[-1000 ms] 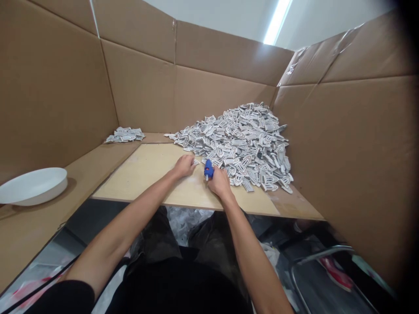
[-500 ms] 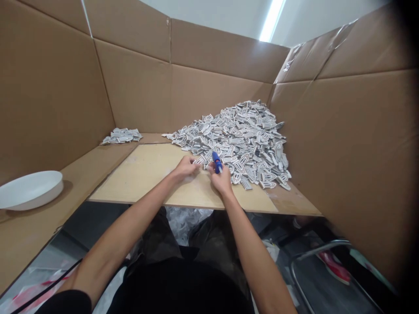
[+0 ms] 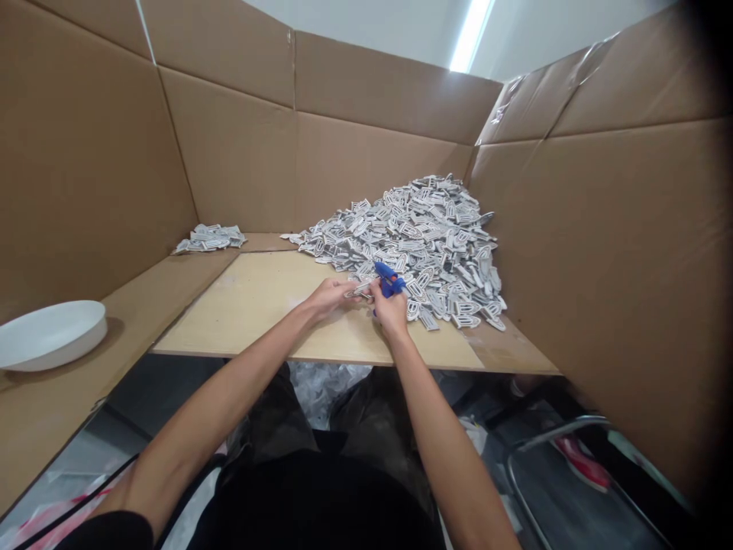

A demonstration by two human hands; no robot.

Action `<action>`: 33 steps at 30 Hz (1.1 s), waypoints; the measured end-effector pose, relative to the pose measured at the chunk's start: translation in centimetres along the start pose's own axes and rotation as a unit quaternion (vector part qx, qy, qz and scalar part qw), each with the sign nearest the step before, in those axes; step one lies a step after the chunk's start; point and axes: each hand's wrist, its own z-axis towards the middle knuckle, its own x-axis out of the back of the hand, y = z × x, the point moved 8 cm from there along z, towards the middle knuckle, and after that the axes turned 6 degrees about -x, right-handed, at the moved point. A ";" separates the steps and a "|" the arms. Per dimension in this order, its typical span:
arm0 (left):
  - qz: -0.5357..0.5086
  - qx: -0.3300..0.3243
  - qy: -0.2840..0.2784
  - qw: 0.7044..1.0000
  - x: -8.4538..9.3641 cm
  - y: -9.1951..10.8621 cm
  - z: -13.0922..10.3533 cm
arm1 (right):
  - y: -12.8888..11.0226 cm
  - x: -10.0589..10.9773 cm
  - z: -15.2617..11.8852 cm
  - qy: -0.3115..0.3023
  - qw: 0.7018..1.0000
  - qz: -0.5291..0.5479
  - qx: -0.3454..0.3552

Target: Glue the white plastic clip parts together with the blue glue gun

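My left hand (image 3: 330, 297) is closed, its fingertips pinching a small pale slotted piece (image 3: 359, 290) just above the board. Close beside it, my right hand (image 3: 390, 307) is wrapped round a blue hand tool (image 3: 389, 278) with a small orange-red part; its kind is not clear. The right thumb and fingertips are at the piece's right end, though contact cannot be made out for certain. Behind both hands rises a large heap of similar grey-white slotted pieces (image 3: 424, 229), some with rounded ends.
A smaller pile of pieces (image 3: 211, 237) lies at the back left. A white bowl (image 3: 54, 332) stands on the left cardboard ledge. Cardboard walls (image 3: 366, 84) enclose the pale board (image 3: 269, 279) at the back and sides. A metal-framed chair (image 3: 564, 473) is below right.
My right hand has turned the blue tool from nearly upright to slanting. The two hands have come closer together, and the slotted piece now shows between them, apart from the heap.
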 end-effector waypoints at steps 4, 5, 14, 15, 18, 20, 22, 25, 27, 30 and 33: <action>-0.010 -0.011 0.035 0.999 1.0 0.0 0.2 | -0.2 0.4 -0.1 0.022 0.999 -0.034 0.015; 0.001 -0.010 0.044 0.999 1.4 -0.1 0.2 | -0.3 0.4 -0.1 0.024 0.999 -0.037 0.019; -0.002 -0.016 0.043 0.999 0.4 0.3 -0.4 | -1.7 1.0 -1.0 0.054 0.991 -0.116 0.040; -0.001 -0.030 0.041 0.999 0.3 0.6 -0.4 | -1.9 1.0 -1.1 0.053 0.990 -0.127 0.043; 0.022 -0.067 0.050 0.996 0.3 1.5 -0.4 | -2.3 0.7 -1.5 0.049 0.985 -0.151 0.063; 0.030 -0.068 0.052 0.996 0.3 1.6 -0.4 | -2.4 0.6 -1.6 0.050 0.984 -0.153 0.076; 0.022 -0.057 0.041 0.997 0.1 1.4 -0.3 | -2.2 0.8 -1.5 0.066 0.984 -0.146 0.072; -0.003 -0.052 0.030 0.998 -0.4 1.1 -0.2 | -1.7 1.1 -1.3 0.090 0.984 -0.141 0.064; -0.015 -0.061 0.037 0.997 -0.5 1.1 -0.2 | -1.6 1.1 -1.2 0.092 0.983 -0.144 0.065; -0.009 -0.070 0.049 0.996 -0.5 1.1 -0.3 | -1.4 1.0 -1.1 0.090 0.983 -0.150 0.063; 0.003 -0.075 0.053 0.996 -0.4 1.1 -0.3 | -1.4 0.8 -1.0 0.085 0.981 -0.163 0.062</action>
